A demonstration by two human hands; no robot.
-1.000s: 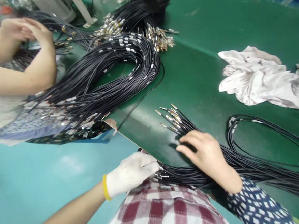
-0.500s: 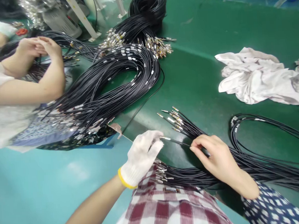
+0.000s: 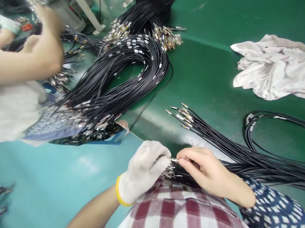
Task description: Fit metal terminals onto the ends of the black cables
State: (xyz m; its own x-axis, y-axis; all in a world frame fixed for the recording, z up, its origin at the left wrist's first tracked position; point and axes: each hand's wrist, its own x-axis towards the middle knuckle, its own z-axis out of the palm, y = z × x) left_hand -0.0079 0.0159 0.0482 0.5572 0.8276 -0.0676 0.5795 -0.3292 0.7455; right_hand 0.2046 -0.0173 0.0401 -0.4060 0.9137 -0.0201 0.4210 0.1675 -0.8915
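My left hand (image 3: 148,167), in a white glove with a yellow cuff, pinches one end of a small metal connector (image 3: 174,159). My bare right hand (image 3: 204,169) grips the same piece from the right, at its cable side. Both hands are close together over the table's front edge. Behind them a bundle of black cables (image 3: 213,132) lies with its metal-tipped ends fanned to the left. A second group of cable tips (image 3: 168,171) sits just under my hands, partly hidden by them.
A large coil of black cables (image 3: 150,83) lies left of centre on the green table (image 3: 206,69), another bundle (image 3: 156,10) behind it. White cloth (image 3: 276,65) rests at the right. A person's bare arm (image 3: 30,63) is at the left.
Both hands have moved down toward me and closer together, now meeting at the connector. The person at the left has raised a forearm. The view has shifted slightly.
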